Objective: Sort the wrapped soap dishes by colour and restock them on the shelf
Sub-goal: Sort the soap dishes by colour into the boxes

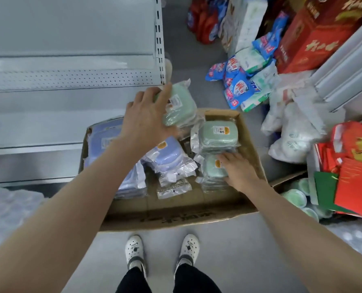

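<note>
Left hand, mid-frame, grips a wrapped green soap dish from above. Fingers curl over its far edge; thumb side is hidden. Dish is lifted clear of the cardboard box and tilted, long axis running upper left to lower right. Maybe more than one pack in the grip, can't tell count.

Shelf lies upper left of that hand, near. So left arm is the nearer one for restocking, prob a swing left + up-frame. Left forearm stretches diagonally from lower left, wrist about straight.

Right hand, centre-right, is inside the box. Fingers fairly straight and spread, laid flat on a second green dish: touching, not closed round it. That dish lies flat at the box's right side, just below a green stack.

Blue dishes sit centre + left in the box, apart from the greens. Colour sort looks partly done w/in the box; restock to shelf not yet done for the held one.
</note>
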`<state>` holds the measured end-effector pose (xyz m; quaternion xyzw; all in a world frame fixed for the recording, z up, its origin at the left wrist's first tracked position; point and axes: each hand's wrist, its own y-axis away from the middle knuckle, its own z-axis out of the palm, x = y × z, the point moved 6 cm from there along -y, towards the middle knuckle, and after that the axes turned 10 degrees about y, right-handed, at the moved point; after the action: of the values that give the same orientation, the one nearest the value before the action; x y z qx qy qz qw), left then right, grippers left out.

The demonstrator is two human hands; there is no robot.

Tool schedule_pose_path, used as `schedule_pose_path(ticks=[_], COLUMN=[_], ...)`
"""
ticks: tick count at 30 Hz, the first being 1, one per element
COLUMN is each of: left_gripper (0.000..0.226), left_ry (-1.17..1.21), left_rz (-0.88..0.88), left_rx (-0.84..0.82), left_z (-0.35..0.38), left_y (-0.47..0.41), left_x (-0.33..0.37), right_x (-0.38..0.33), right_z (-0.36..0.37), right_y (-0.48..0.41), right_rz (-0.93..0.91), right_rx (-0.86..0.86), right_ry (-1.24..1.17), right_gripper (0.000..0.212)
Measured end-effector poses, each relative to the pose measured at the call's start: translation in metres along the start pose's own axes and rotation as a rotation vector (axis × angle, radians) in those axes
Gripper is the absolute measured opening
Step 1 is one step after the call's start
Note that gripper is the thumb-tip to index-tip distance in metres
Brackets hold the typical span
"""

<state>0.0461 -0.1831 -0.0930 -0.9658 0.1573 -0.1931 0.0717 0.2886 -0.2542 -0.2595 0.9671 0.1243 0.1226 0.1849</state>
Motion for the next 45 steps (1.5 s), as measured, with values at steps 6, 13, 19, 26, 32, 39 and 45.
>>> schedule_pose_path(ticks=[6, 13, 19, 26, 32, 39, 45], left_gripper=[0.09, 0.099, 0.102, 0.094, 0.087, 0.075, 0.05], left_ry=[-0.011, -0.057, -0.079, -0.014, 0.061, 0.014, 0.03], left_rz=[0.023, 0.198, 0.248, 0.322, 0.32, 0.324, 0.329], left_rx=[0.036, -0.099, -0.356, -0.287, -0.234, -0.242, -0.036], left_z=[0.008, 0.059, 0.152, 0.202, 0.207, 0.188, 0.108], left_y=[0.001, 0.019, 0.058, 0.051, 0.043, 0.052, 0.067], left_x=[0.011, 0.08, 0.111, 0.115, 0.118, 0.114, 0.081], right_x=[0.021, 0.101, 0.096, 0.074, 0.073, 0.067, 0.046], right_z=[-0.021, -0.094, -0.065, -0.043, -0.044, -0.059, -0.105], right_y=[0.002, 0.0, -0.04, -0.061, -0.062, -0.051, -0.038], right_rz=[-0.037, 0.087, -0.075, -0.171, -0.164, -0.141, -0.128], right_rx=[0.104, 0.555, 0.29, 0.25, 0.25, 0.212, 0.277], right_ry=[-0.198, -0.321, -0.221, -0.163, -0.18, -0.145, -0.121], right_gripper=[0.07, 0.032, 0.043, 0.042, 0.039, 0.038, 0.043])
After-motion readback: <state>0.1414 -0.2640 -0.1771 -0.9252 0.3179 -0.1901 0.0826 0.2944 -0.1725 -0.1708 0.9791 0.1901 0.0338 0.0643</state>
